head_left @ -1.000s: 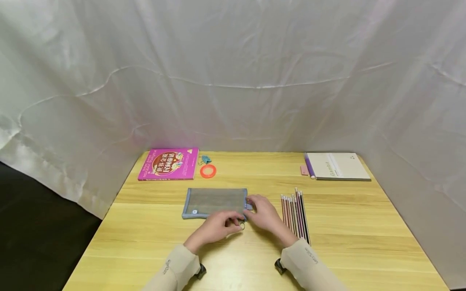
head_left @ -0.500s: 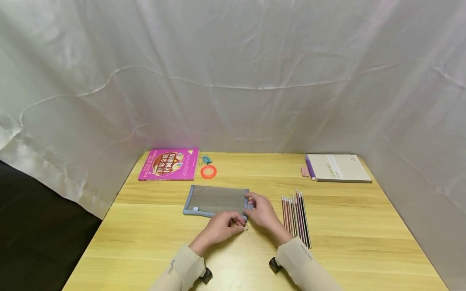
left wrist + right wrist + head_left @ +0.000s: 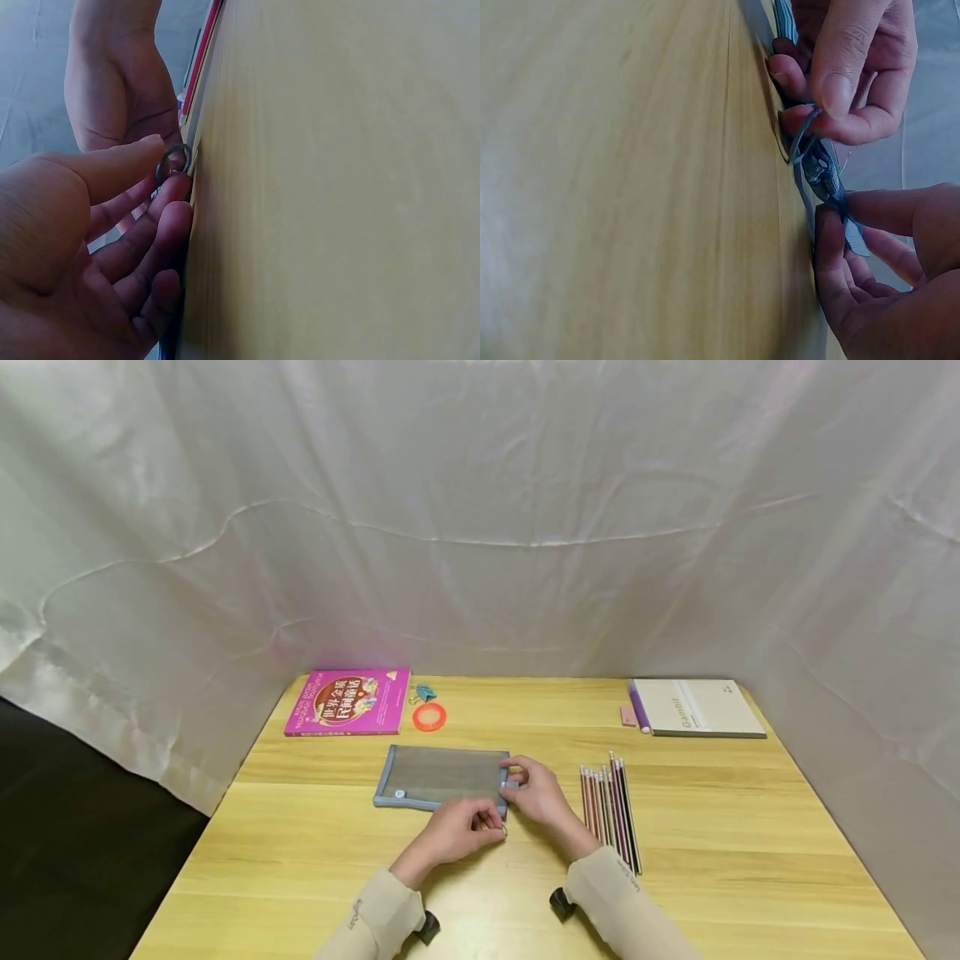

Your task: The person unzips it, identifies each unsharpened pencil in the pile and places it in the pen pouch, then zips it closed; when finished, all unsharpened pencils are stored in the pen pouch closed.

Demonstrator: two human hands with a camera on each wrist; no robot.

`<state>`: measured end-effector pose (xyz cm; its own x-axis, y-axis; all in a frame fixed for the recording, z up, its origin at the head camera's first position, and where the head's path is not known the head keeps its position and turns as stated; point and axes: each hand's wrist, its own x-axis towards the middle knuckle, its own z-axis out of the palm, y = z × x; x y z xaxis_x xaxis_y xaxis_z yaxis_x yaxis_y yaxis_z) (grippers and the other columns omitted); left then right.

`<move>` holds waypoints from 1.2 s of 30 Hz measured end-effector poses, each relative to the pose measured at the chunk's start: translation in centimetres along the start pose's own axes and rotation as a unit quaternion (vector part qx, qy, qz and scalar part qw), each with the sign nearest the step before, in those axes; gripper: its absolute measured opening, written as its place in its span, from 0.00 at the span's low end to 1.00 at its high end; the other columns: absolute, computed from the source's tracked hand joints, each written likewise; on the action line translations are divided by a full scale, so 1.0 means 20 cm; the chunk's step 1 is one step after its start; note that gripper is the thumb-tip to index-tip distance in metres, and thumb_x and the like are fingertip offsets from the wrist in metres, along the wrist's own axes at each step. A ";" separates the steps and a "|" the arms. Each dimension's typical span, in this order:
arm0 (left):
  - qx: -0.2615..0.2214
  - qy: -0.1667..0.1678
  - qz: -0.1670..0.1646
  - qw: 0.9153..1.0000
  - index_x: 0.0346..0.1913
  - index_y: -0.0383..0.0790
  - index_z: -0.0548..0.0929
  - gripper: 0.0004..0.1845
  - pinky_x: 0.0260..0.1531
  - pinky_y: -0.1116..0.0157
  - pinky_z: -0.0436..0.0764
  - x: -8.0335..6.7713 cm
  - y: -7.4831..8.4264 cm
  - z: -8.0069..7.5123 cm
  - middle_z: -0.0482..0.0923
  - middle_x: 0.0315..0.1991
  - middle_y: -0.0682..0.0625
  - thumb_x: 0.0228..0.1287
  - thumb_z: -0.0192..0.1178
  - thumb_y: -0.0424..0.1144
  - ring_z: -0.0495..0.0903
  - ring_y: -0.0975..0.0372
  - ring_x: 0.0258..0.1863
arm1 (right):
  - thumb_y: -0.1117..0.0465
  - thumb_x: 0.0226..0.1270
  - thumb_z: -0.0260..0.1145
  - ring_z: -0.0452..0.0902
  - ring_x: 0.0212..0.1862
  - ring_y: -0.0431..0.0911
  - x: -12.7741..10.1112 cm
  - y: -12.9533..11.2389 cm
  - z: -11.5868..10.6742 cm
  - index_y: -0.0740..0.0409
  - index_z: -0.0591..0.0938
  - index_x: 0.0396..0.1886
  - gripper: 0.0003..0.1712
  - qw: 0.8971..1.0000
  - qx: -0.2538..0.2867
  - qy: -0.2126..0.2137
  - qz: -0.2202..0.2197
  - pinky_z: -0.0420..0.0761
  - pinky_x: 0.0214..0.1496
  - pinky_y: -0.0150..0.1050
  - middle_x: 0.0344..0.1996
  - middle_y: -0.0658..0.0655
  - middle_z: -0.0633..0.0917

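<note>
A mesh zip pouch (image 3: 442,774) with blue-grey edging lies flat in the middle of the table. My left hand (image 3: 459,829) is at its near right corner, pinching the zipper's ring pull (image 3: 801,135) between thumb and fingers. At the pouch's right end, my right hand (image 3: 537,792) pinches the edge beside the small fabric tab (image 3: 856,238). The right wrist view shows both hands close together at this corner, low along the tabletop. Part of the pouch's near edge is hidden behind the left hand.
Several pencils (image 3: 610,810) lie side by side just right of the right hand. Farther back are a pink book (image 3: 348,702), teal binder clips (image 3: 425,692) and an orange-red tape roll (image 3: 417,722) at left. A notebook (image 3: 708,706), purple marker (image 3: 638,708) and pink eraser (image 3: 627,717) lie at right.
My left hand has shifted slightly right with the ring pull. The pouch turned a little and slid slightly right, then came back left. My right hand keeps its grip at the end.
</note>
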<state>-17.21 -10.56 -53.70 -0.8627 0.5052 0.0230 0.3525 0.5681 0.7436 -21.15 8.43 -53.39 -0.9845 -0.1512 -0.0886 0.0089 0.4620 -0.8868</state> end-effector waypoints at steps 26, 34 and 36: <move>-0.121 0.037 -0.055 0.990 0.33 0.41 0.84 0.07 0.31 0.71 0.80 0.00 -0.01 0.02 0.82 0.29 0.52 0.60 0.75 0.33 0.80 0.65 0.28 | 0.73 0.68 0.68 0.76 0.26 0.42 0.01 0.05 0.00 0.62 0.81 0.63 0.23 0.999 0.042 -0.026 -0.009 0.86 0.30 0.36 0.44 0.61 0.82; -0.127 0.042 -0.060 0.989 0.32 0.44 0.85 0.08 0.31 0.71 0.82 0.00 -0.03 0.03 0.83 0.28 0.54 0.60 0.76 0.34 0.81 0.66 0.27 | 0.73 0.68 0.69 0.77 0.26 0.42 0.02 0.05 0.00 0.61 0.82 0.62 0.23 0.999 0.045 -0.026 -0.006 0.86 0.30 0.35 0.45 0.61 0.83; -0.130 0.043 -0.059 0.989 0.32 0.45 0.85 0.08 0.31 0.71 0.82 0.00 -0.04 0.02 0.83 0.28 0.55 0.60 0.76 0.34 0.81 0.67 0.27 | 0.73 0.67 0.69 0.77 0.25 0.41 0.02 0.05 0.00 0.61 0.82 0.61 0.23 0.999 0.042 -0.026 -0.006 0.86 0.29 0.36 0.45 0.61 0.83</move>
<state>-17.26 -10.66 -54.56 -0.9240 0.3816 -0.0255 0.1521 0.4278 0.8910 -21.63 8.85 -54.31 -0.9744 -0.2018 -0.0996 0.0145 0.3856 -0.9226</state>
